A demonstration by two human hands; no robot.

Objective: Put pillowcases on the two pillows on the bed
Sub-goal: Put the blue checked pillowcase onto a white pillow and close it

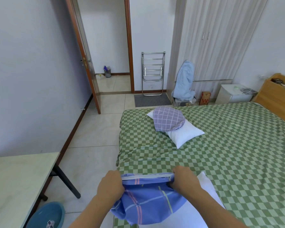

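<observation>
A person is standing at the foot corner of a bed, seen from above through a head camera. At far left a pale table (15,178) is standing over a blue basin (46,214) on the tiled floor. Moving right, the left hand (110,185) is gripping one end of the zippered opening of a blue plaid pillowcase (146,201), fingers curled into the cloth. The right hand (184,180) is pinching the opposite end of that opening, so the mouth is being held stretched between the two hands. Just right of it, a white pillow (206,183) is lying partly under the right forearm, uncovered where it shows. Farther up the green checked bed (237,145), a second white pillow (184,134) is lying with a folded purple checked pillowcase (168,119) resting on top of it.

The likely step is opening the case to feed the near pillow in. The case could slip from one hand if that grip loosens, and a zipper only partly open could jam against the pillow's corner.
</observation>
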